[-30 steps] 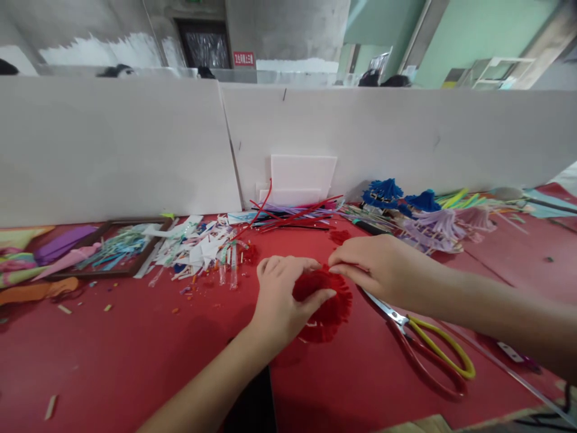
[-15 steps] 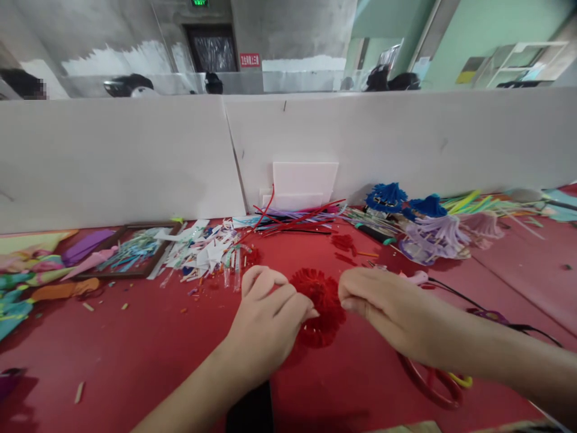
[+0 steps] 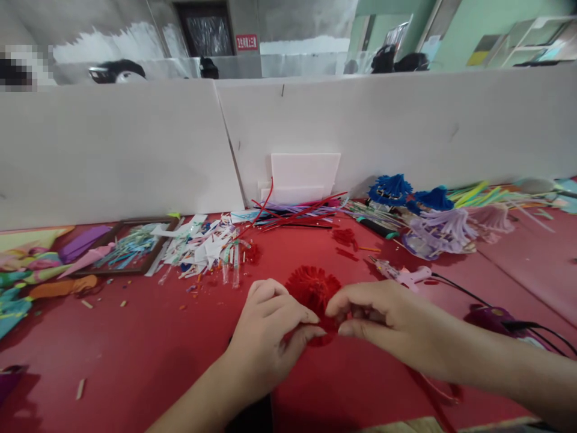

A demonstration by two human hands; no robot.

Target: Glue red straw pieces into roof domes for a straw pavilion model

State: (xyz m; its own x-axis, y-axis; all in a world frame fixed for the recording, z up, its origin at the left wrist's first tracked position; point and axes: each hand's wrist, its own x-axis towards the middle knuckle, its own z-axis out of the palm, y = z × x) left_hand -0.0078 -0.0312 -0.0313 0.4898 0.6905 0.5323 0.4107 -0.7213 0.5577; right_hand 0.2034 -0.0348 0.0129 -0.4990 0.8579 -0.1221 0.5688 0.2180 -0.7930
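Observation:
A round red fringed piece of fuzzy chenille stems (image 3: 311, 282) sits between my hands, just above the red tabletop (image 3: 180, 361). My left hand (image 3: 274, 325) comes in from the lower left; its thumb and forefinger pinch the near side of the piece. At the right rim, my right hand (image 3: 369, 310) has its thumb and forefinger around the edge, with a small gap showing between the tips. The fingers cover part of the piece's front and sides. Part of a black flat object (image 3: 252, 415) shows under my left wrist.
Red and purple chenille stems (image 3: 297, 216) lie by the white partition (image 3: 383, 126). Blue fringed pieces (image 3: 390, 191) and lilac ones (image 3: 439, 231) stand at right, near a pink glue gun (image 3: 408, 275) with a cord. Paper scraps (image 3: 205, 246) and a brown frame (image 3: 135, 270) are at left.
My right hand's fingers have parted from a tight pinch and moved left and down onto the rim. My left thumb has come into view below the forefinger. The view has tilted down slightly.

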